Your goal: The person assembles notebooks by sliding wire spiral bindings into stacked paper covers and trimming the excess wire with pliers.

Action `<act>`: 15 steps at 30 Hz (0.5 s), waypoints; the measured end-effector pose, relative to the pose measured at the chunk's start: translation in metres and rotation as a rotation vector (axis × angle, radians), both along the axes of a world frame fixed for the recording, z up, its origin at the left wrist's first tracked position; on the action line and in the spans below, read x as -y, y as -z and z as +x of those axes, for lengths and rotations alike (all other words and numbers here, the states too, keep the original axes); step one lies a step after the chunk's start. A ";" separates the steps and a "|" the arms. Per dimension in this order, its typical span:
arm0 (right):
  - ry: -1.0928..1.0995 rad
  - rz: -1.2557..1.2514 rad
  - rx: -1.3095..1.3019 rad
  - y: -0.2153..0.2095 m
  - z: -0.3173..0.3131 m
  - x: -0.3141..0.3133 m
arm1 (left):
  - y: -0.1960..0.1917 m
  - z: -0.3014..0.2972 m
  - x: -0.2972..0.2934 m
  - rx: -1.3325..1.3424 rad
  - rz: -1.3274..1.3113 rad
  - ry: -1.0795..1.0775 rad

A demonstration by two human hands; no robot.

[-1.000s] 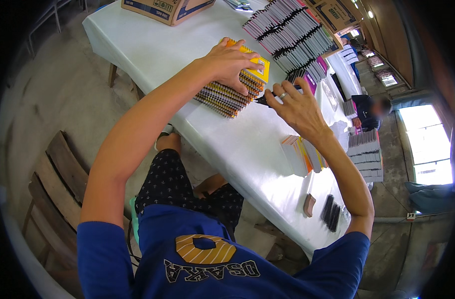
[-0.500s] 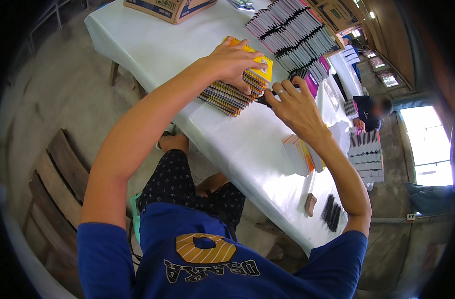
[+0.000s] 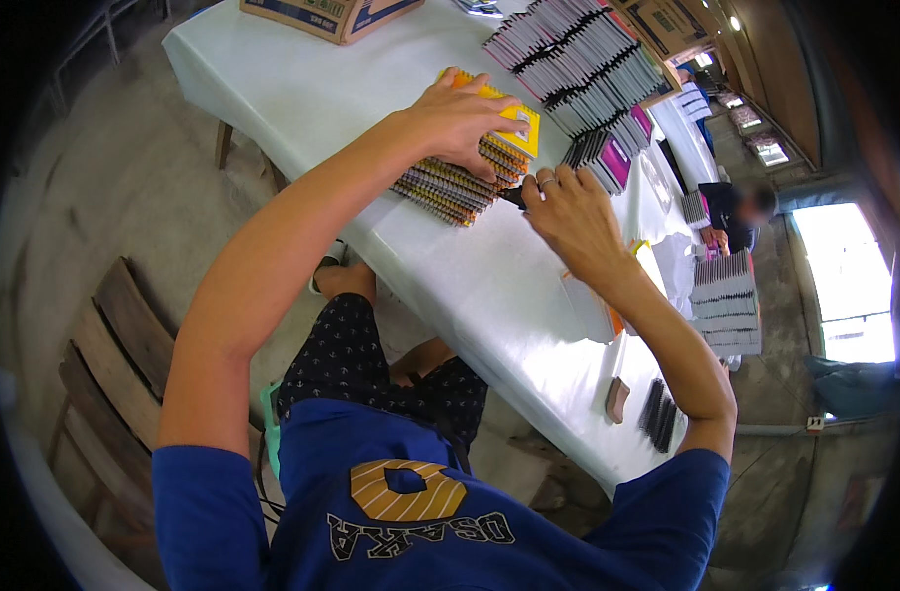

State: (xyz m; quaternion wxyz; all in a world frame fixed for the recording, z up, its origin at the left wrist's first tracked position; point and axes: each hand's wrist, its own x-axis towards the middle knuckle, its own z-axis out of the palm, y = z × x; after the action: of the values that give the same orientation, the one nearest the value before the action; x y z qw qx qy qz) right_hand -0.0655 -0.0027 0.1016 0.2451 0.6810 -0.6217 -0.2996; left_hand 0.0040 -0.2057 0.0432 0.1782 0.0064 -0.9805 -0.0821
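Spiral-bound notebooks [image 3: 460, 167], one stack with a yellow cover on top, sit at the far-left part of the white tabletop [image 3: 489, 295]. My left hand [image 3: 460, 118] lies flat, fingers spread, pressing the top cover. My right hand [image 3: 568, 212] is curled at the stack's right end, pinching a small dark object I cannot identify. The stack looks squared, so I judge the alignment nearly complete. Farther right stand several rows of grey-and-pink notebooks [image 3: 578, 74], too many to count, and one cardboard box [image 3: 322, 15] at the far edge.
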 end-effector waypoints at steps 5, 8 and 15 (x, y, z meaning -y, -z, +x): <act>-0.354 -0.028 -0.036 -0.002 -0.031 -0.004 | 0.004 -0.002 0.000 -0.023 -0.019 0.012; -0.473 -0.015 -0.068 0.004 -0.040 -0.004 | 0.004 -0.002 -0.001 -0.035 -0.003 -0.002; -0.437 0.011 -0.127 0.001 -0.026 -0.005 | 0.004 -0.001 0.003 -0.001 -0.019 -0.005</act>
State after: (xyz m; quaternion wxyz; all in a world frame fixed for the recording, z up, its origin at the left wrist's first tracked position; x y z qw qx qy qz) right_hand -0.0916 0.0027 0.1004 0.3390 0.7806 -0.4410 -0.2850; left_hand 0.0033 -0.2083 0.0387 0.1791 0.0072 -0.9811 -0.0724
